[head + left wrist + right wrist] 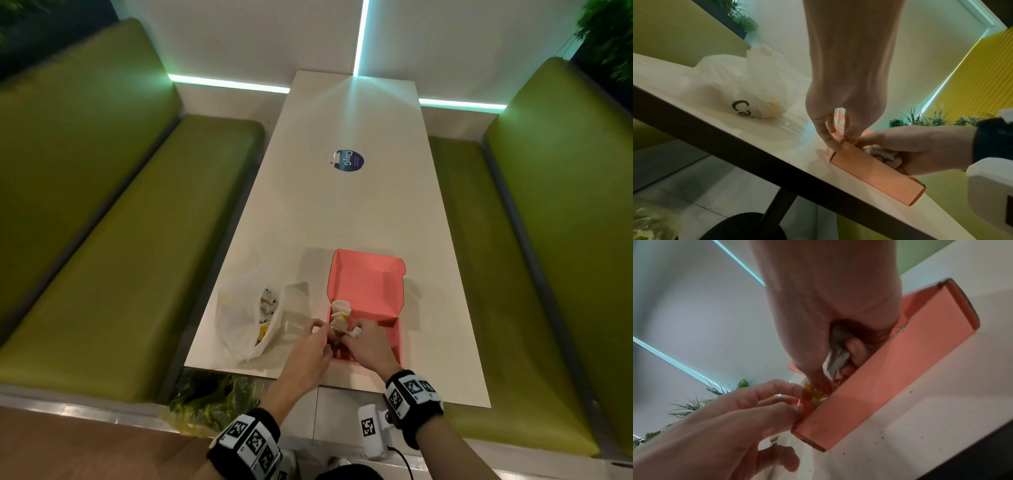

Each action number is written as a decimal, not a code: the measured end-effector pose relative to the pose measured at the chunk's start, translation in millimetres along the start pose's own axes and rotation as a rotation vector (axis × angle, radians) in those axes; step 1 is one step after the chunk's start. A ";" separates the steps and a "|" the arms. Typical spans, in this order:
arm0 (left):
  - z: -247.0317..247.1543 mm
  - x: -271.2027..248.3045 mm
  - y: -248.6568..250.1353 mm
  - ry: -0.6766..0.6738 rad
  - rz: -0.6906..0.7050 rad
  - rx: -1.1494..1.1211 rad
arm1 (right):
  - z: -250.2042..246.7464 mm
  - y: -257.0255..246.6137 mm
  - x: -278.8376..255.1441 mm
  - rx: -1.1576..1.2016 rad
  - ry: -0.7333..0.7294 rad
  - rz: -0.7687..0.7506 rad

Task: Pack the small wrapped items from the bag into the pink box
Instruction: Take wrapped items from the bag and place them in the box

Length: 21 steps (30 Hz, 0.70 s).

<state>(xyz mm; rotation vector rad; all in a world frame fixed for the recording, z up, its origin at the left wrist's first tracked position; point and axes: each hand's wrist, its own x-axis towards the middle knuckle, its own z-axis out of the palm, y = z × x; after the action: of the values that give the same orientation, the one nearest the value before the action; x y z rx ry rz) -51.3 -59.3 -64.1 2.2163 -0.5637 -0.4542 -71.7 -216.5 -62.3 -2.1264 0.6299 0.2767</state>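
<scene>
- Right hand (pixel 368 346) is down inside the near end of the pink box (pixel 397 337), fingers curled tight round a crumpled white wrapped item (pixel 835 360); thumb and forefinger reach on to a yellowish bit (pixel 813 391) at the box's left wall.
- Left hand (pixel 310 349) sits at the box's left wall, fingers bent and close together, tips (pixel 835 146) touching the wall and pinching at that same yellowish bit. Can't tell which hand really has it.
- Both wrists wear black bands with black-and-white square code tags (pixel 411 390).
- The box stands on the near right part of the table (pixel 342 212), lid (pixel 364 277) flung open away from the person. A row of pale wrapped items (pixel 340 313) is lined up along the left wall inside.
- The bag (pixel 245 318), thin white plastic, lies just left of the box, mouth open, more wrapped items (pixel 267 308) in it, white and some yellow. Black print on it reads "Ca", the rest hidden in folds.
- Farther up the table there's a round dark blue sticker (pixel 346 161) that says "ClayG"; smaller print is too tiny to read.
- Green padded benches (pixel 120 240) run along both sides, teal light strips (pixel 226 83) glow on the white wall behind, and plants (pixel 920 118) show at the edges.
</scene>
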 end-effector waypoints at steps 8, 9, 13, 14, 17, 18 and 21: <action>3.1 3.1 -3.3 -0.051 0.006 0.077 | 9.0 10.0 3.5 -0.003 0.103 -0.036; 3.7 3.3 -4.0 -0.051 0.008 0.080 | 9.9 10.5 3.1 -0.018 0.104 -0.042; 5.4 3.3 -5.8 -0.051 0.018 0.106 | 12.5 7.8 1.3 -0.079 0.126 -0.067; 5.9 3.3 -6.0 -0.049 0.018 0.108 | 12.8 8.4 1.6 -0.091 0.128 -0.070; 6.2 2.6 -6.1 -0.036 0.018 0.092 | 8.4 7.2 -0.3 -0.064 0.104 -0.045; 5.7 2.1 -5.6 -0.024 0.018 0.079 | 5.9 7.8 -0.4 -0.034 0.097 -0.028; -0.2 -1.9 0.1 0.035 0.032 0.058 | -9.9 2.0 -8.5 0.091 0.103 -0.018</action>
<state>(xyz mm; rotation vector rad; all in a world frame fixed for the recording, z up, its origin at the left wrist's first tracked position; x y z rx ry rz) -52.9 -58.2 -63.6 2.2625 -0.5996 -0.3868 -80.2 -222.6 -54.4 -2.0680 0.6704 0.1269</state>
